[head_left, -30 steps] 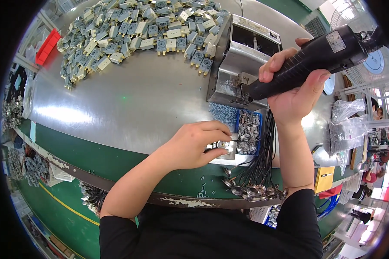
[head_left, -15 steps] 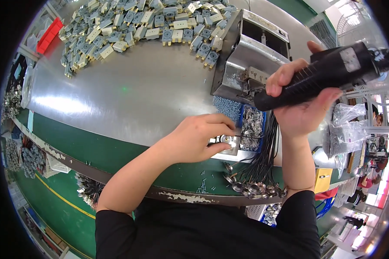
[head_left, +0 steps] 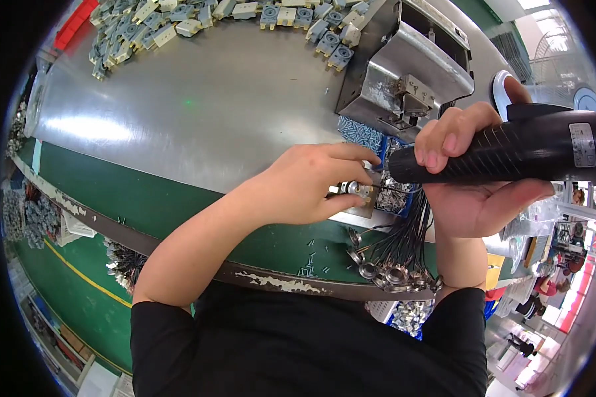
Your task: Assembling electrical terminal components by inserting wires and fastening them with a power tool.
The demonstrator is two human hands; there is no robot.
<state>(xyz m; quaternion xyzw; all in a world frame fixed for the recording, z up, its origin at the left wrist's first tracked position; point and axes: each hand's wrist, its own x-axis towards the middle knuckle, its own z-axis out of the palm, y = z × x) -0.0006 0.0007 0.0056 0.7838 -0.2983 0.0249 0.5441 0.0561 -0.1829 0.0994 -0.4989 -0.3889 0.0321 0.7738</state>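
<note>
A black power screwdriver lies nearly level across my right hand, whose fingers curl over its body while the thumb stretches along below. Its tip is hidden or cut off by the view's edge. To the left, the fingers of my left hand close around a small shiny metal fitting that has a black wire. The fitting rests at a small metal plate on the bench edge. Just beyond those fingertips are loose screws and a blue tray of small metal parts.
A steel machine housing stands beyond the trays. Many grey and cream connector blocks are heaped at the far left. Black cables with round metal ends hang near the front edge. Several screws lie on the green mat.
My right hand and the screwdriver have come lower in view, and the screwdriver has turned closer to level. My left hand keeps hold of the fitting. The whole view has shifted slightly.
</note>
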